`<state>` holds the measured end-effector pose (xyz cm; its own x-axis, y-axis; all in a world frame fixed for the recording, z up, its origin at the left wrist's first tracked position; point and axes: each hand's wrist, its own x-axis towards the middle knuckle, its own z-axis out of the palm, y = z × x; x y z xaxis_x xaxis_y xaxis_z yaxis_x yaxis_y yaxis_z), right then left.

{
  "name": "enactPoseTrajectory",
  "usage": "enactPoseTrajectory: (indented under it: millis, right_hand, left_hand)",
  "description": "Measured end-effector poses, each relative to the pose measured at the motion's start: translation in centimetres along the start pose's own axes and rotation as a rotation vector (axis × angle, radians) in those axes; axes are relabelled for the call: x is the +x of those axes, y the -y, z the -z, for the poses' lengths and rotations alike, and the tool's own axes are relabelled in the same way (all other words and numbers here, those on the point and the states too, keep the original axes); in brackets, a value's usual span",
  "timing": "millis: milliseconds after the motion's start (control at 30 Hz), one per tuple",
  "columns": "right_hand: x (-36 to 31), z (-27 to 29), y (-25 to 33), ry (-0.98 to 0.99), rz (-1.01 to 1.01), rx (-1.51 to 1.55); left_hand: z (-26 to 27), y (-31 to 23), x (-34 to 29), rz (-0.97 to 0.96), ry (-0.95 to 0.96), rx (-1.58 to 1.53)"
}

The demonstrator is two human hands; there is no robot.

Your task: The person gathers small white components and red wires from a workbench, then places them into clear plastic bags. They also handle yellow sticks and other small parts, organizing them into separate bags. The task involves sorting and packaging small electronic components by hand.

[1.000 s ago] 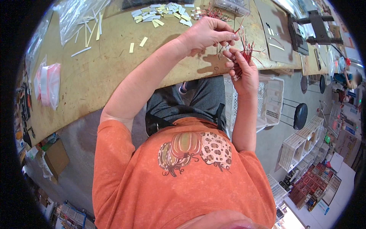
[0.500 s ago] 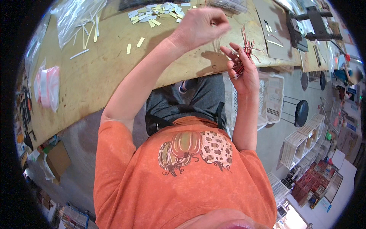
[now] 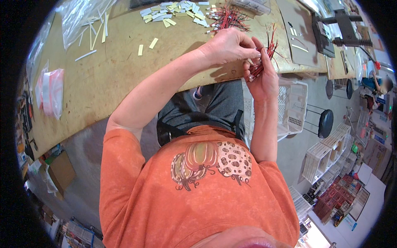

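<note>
A bunch of thin red and black wires point(image 3: 271, 48) with small white connectors stands in my right hand point(image 3: 266, 78), its fingers curled round the lower part. My left hand point(image 3: 232, 46) reaches across from the left and meets it, thumb and forefinger pinched at the side of the bunch on what looks like a thin wire; its far end is hidden among the fingers. Just beyond my left hand lies a loose heap of similar wires point(image 3: 231, 20), white connectors mostly toward the left. Both hands are above the near edge of the wooden table point(image 3: 165, 72).
Flat pale yellow and white strips point(image 3: 173, 13) lie piled left of the wire heap, two yellow ones nearer me. Plastic bags point(image 3: 53, 93) rest on the left side. A clear tray point(image 3: 252, 5) and a dark metal fixture point(image 3: 324, 35) stand at right. A white crate point(image 3: 294, 107) sits below the table.
My left hand has come down and right, from over the wire heap to the bunch in my right hand. The heap now shows. My right hand has barely moved.
</note>
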<state>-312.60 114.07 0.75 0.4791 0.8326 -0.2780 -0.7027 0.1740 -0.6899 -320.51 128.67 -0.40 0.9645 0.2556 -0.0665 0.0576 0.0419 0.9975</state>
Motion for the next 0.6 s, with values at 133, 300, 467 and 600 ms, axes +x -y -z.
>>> enactPoseTrajectory:
  millis: [133,300,467,600]
  right_hand:
    - [0.1,0.2,-0.2,0.027,0.006,0.015]
    - [0.5,2.8,0.0,0.021,-0.053,0.017]
    - [0.3,2.0,1.1,-0.036,-0.037,0.085]
    - [0.2,3.1,1.8,0.048,-0.032,0.274]
  left_hand:
    - [-0.3,-0.1,0.0,-0.144,-0.106,0.128]
    - [1.4,-0.6,0.2,-0.161,-0.224,0.394]
    - [3.8,-1.9,0.0,-0.128,-0.408,0.600]
    - [5.4,-2.2,-1.4,-0.056,-0.430,0.836]
